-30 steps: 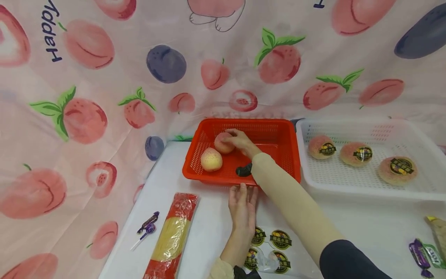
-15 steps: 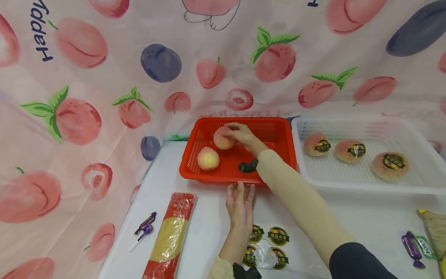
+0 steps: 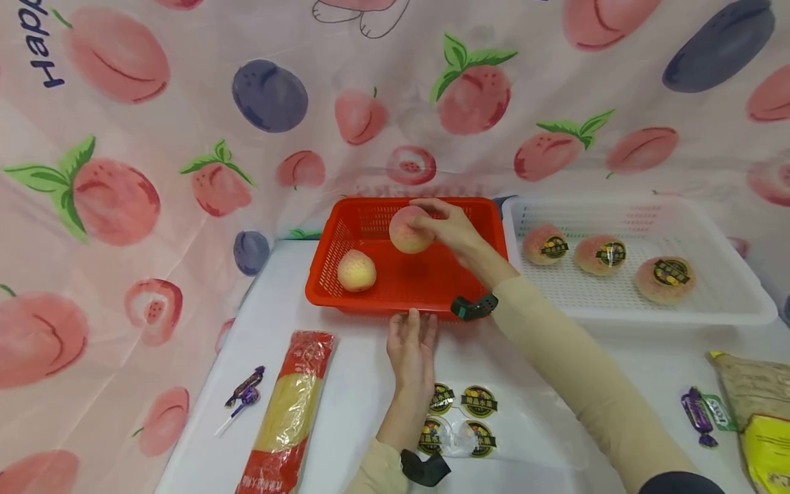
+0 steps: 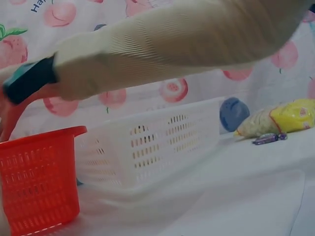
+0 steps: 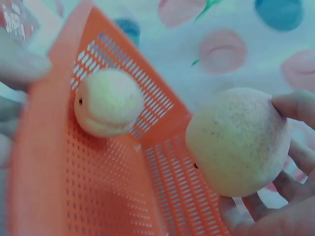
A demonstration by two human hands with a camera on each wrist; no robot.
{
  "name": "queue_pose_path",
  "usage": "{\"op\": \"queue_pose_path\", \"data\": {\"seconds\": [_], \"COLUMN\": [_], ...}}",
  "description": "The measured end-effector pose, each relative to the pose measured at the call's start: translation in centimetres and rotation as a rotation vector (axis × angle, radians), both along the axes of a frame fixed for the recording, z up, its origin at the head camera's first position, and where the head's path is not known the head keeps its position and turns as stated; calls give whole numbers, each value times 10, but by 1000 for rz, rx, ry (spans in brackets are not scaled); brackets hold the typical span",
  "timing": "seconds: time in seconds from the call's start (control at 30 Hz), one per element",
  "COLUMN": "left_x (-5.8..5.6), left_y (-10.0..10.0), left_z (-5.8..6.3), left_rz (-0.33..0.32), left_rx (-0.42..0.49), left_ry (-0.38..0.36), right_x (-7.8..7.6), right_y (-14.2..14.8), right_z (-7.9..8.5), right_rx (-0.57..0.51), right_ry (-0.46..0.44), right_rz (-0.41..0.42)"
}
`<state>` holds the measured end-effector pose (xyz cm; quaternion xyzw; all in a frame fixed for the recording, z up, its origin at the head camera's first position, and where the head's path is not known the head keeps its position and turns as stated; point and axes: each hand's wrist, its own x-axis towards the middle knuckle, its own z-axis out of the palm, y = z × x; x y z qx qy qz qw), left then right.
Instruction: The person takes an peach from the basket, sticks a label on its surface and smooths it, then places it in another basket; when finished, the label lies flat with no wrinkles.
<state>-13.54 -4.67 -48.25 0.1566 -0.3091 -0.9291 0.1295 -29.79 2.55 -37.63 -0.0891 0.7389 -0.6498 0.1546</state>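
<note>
Gripping a round pink-yellow peach (image 3: 404, 235), the right hand (image 3: 455, 232) has risen over the red plastic basket (image 3: 395, 280), leaving one pale peach (image 3: 356, 272) inside, the straight-fingered left hand (image 3: 411, 360) in front.

Matt peach (image 5: 236, 142), smooth red plastic basket (image 3: 407, 283), white plastic basket (image 3: 589, 296), glossy film packet (image 3: 288, 412), ribbed cloth sleeve (image 4: 147, 51)

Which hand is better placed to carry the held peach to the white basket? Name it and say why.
Likely the right hand: it grips the peach and is nearer the white basket. The left hand is at the near side of the red basket, without fruit.
</note>
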Motion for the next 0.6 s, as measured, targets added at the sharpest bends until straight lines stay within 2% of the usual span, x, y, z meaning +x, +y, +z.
{"op": "queue_pose_path", "data": {"seconds": [0.2,0.33,0.6], "left_x": [2,1,1], "left_y": [-1,-1,-1], "left_z": [1,2,5], "left_rz": [-7,-14,-17], "left_rx": [14,20,48], "left_ry": [4,10,-6], "right_x": [30,51,95], "right_y": [34,58,106], "right_z": [13,19,16], "right_rx": [-87,-90,-173], "right_ry": [33,37,44], "right_rz": [-52,-92,-80]}}
